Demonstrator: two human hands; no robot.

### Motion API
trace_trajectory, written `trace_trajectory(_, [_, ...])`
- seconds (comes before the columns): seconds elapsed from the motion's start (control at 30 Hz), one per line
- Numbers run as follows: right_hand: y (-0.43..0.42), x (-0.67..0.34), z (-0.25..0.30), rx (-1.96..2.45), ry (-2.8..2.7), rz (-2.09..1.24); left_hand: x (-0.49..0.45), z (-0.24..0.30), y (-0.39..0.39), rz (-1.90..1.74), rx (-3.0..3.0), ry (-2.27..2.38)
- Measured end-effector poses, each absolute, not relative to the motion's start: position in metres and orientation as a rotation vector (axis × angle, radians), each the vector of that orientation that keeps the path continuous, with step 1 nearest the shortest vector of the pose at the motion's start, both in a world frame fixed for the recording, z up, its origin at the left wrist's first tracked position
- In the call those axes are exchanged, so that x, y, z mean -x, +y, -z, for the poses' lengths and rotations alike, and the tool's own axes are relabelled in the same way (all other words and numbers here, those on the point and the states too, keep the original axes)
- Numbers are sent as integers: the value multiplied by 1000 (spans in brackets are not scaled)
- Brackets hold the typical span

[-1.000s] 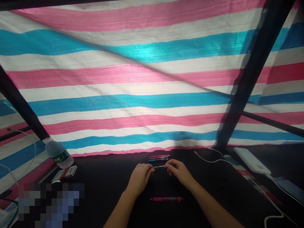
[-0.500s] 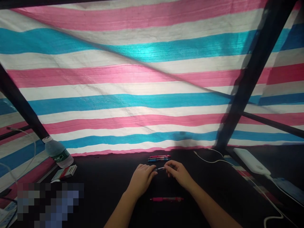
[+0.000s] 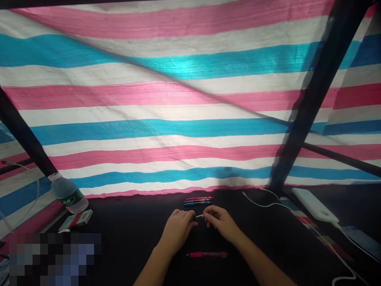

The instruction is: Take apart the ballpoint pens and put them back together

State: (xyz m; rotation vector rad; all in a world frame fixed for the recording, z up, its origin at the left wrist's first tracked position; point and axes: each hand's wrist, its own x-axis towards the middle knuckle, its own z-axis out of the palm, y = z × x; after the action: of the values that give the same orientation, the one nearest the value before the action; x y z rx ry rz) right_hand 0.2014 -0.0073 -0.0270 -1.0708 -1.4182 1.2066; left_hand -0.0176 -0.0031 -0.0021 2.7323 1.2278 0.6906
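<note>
Over a dark table surface [image 3: 133, 234], my left hand [image 3: 177, 229] and my right hand [image 3: 222, 222] meet, each pinching one end of a thin dark pen [image 3: 200, 216]. The fingers of both hands are closed around it. A pink pen [image 3: 207, 254] lies flat on the table just below my hands, between my forearms. A few more pens [image 3: 198, 201], pink and blue, lie side by side just beyond my hands, near the striped sheet.
A pink, white and blue striped sheet [image 3: 178, 119] hangs behind the table, crossed by dark frame bars [image 3: 309, 103]. At the left stand a water bottle [image 3: 68, 193] and a small box [image 3: 76, 220]. At the right lie a white power bank [image 3: 314, 205] and white cables [image 3: 262, 202].
My hands have drawn closer together on the thin pen, so less of it shows between them. The view has tipped slightly, shifting everything a little down.
</note>
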Motion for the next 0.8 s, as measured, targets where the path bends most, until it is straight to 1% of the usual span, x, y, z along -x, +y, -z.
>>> trace_trajectory(0.17, [-8, -201, 28, 1083, -1438, -1183, 17, 2, -5, -732, -2710, 1211])
trace_trajectory(0.3, [-10, -201, 27, 1096, -1493, -1098, 16, 2, -7, -760, -2698, 1218])
trace_trajectory(0.67, [-10, -203, 25, 1121, -1563, -1059, 15, 8, -4, -674, -2760, 1257])
trace_trajectory(0.8, [-13, -204, 24, 1155, -1695, -947, 16, 10, -3, -691, -2811, 1245])
